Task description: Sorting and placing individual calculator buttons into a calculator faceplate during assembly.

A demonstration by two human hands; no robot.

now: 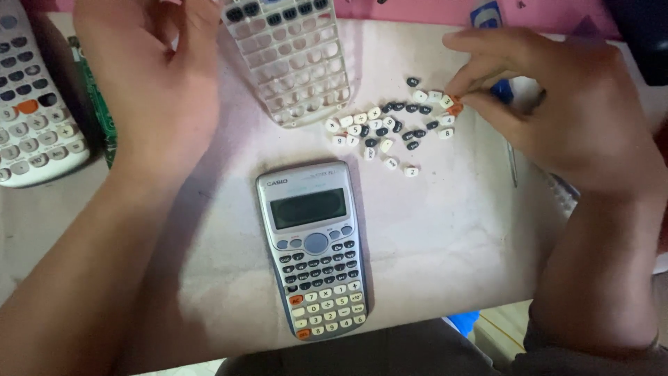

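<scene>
Where the fingertips of the right hand (557, 104) meet, at the right end of the scatter: a small orange plastic calculator key (456, 108), pinched or just touched between thumb and forefinger, other fingers curled loosely above. Cannot tell for sure whether lifted or only touched. Directly left of those fingertips, touching range: a loose heap of small white and black plastic keys (390, 129), spread in a band running left-to-right, slightly downhill toward the near edge. Further left and up from the heap, just beside it: an empty pale translucent keypad frame with rows of holes (296, 63), long axis pointing away from the body, a few dark keys already seated at its top rows. Left hand (156, 83) nearer to that frame, hovering just beside its left edge, fingers loosely bent, holding nothing visible. Below, centred and well apart from both hands: a complete grey scientific calculator (316, 251), long axis toward the body. Far left: another pale calculator (31, 118) beside a green circuit board (97, 104). Beneath everything: a worn off-white work surface (452, 230), brightly lit; pink cloth along the far edge.
</scene>
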